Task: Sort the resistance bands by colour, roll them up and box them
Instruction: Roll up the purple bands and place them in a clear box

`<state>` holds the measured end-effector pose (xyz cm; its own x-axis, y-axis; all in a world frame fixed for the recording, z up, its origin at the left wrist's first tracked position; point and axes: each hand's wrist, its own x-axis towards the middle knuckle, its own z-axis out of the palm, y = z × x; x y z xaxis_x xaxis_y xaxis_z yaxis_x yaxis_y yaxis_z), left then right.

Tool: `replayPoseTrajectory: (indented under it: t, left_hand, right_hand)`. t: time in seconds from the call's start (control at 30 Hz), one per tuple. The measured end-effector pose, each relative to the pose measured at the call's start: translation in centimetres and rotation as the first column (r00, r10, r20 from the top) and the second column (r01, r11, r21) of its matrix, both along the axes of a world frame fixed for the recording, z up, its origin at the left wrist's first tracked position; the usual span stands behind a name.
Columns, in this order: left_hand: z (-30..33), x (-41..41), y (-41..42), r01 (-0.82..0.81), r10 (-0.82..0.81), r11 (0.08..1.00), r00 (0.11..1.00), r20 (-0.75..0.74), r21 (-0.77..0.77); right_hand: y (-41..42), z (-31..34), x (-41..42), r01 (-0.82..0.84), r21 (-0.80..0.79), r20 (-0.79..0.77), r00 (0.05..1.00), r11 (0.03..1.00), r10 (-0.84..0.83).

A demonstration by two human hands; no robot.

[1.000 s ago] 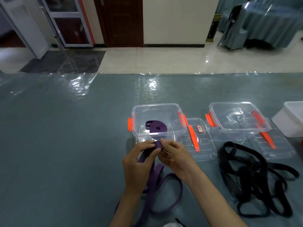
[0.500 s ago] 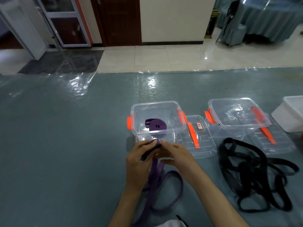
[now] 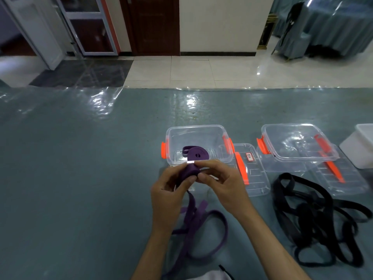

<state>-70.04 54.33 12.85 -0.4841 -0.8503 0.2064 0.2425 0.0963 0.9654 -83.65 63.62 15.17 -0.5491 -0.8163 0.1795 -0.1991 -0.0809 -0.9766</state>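
One rolled purple band [image 3: 194, 155] already lies inside the left clear box [image 3: 171, 136], so the boxing has begun but looks far from finished. A second purple band [image 3: 189, 172] is being rolled at this moment: its started coil sits between the two hands, raised just in front of that box's near wall, and the unrolled rest hangs down from the coil and lies in loose loops on the grey-blue table [image 3: 80, 178] between the forearms. The left hand [image 3: 169, 193] has its fingers curled around the coil from the left, thumb pressed against its near side. The right hand [image 3: 218, 180] meets it from the right, thumb and fingertips pinching the coil's end, so both hands are close together and clamped on the same band. To the right, a second clear box [image 3: 268, 136] with orange latches appears to hold nothing yet, and just in front of it a tangled heap of black bands [image 3: 314, 223] lies unrolled, well apart from the hands. Two clear lids [image 3: 256, 178] with orange handles lie beside the boxes. A white tub [image 3: 361, 146] shows at the right edge. By this view, most of the purple band's length, all the black bands, and closing the boxes are left to do.
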Motion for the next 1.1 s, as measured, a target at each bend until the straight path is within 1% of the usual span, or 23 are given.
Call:
replayPoseTrajectory:
  t: [0.07, 0.13, 0.23, 0.33, 0.43, 0.5, 0.6, 0.67, 0.73, 0.77, 0.87, 1.0, 1.03, 1.1]
  left_hand:
    - [0.5, -0.1, 0.7, -0.126, 0.132, 0.988, 0.990, -0.056, 0.091]
    - [0.8, -0.1, 0.9, -0.163, 0.175, 0.980, 0.978, -0.112, 0.110]
    - [1.1, 0.0, 0.6, -0.133, 0.139, 0.989, 0.984, -0.108, 0.058]
    - [1.2, -0.2, 0.5, -0.060, 0.073, 0.991, 0.992, -0.106, 0.121]
    - [1.1, -0.4, 0.2, 0.027, -0.016, 0.989, 0.997, -0.071, 0.145]
    - [1.1, -0.5, 0.1, 0.055, -0.047, 0.987, 0.997, -0.054, 0.150]
    - [1.4, -0.6, 0.2, 0.039, -0.026, 0.981, 0.997, -0.069, 0.187]
    - [1.6, -0.6, 0.4, -0.007, 0.021, 0.979, 0.997, -0.069, 0.203]
    - [1.5, -0.6, 0.5, -0.051, 0.061, 0.983, 0.997, -0.046, 0.178]
    - [1.4, -0.5, 0.6, -0.062, 0.068, 0.986, 0.997, -0.031, 0.155]
    - [1.1, -0.7, 0.7, -0.078, 0.078, 0.994, 0.997, 0.001, 0.078]
    - [0.5, -1.1, 0.8, -0.109, 0.110, 0.994, 0.994, 0.025, -0.028]
    - [0.4, -1.1, 0.8, -0.118, 0.120, 0.991, 0.992, 0.031, -0.066]
    - [0.2, -1.1, 0.7, -0.129, 0.137, 0.978, 0.990, 0.039, -0.162]
  right_hand:
    - [-0.2, 0.1, 0.4, -0.015, -0.033, 0.011, 1.000, 0.999, 0.015]
    - [-0.5, 0.5, 0.6, -0.018, -0.038, 0.056, 0.998, 0.999, 0.020]
    - [-0.8, 1.4, 0.7, -0.002, -0.032, 0.176, 0.984, 0.999, 0.007]
    - [-1.0, 1.7, 0.6, 0.047, -0.060, 0.260, 0.965, 0.997, -0.030]
    - [-0.8, 1.8, 0.4, 0.102, -0.083, 0.269, 0.960, 0.991, -0.076]
    - [-0.5, 1.8, 0.4, 0.121, -0.088, 0.276, 0.957, 0.989, -0.092]
    - [-0.5, 1.5, 0.6, 0.106, -0.087, 0.299, 0.951, 0.990, -0.076]
    - [-0.7, 1.3, 0.4, 0.087, -0.048, 0.229, 0.971, 0.995, -0.074]
    - [-0.7, 1.1, 0.1, 0.065, 0.000, 0.150, 0.987, 0.998, -0.064]
    - [-0.7, 1.1, 0.1, 0.058, 0.011, 0.138, 0.989, 0.998, -0.059]
    - [-0.5, 1.0, 0.2, 0.073, 0.011, 0.175, 0.982, 0.997, -0.073]
    - [-0.4, 0.9, 0.2, 0.074, 0.022, 0.174, 0.982, 0.997, -0.076]
    - [-0.4, 0.9, 0.2, 0.065, 0.017, 0.188, 0.980, 0.998, -0.067]
    - [-0.3, 0.8, 0.3, 0.047, -0.005, 0.273, 0.961, 0.999, -0.043]
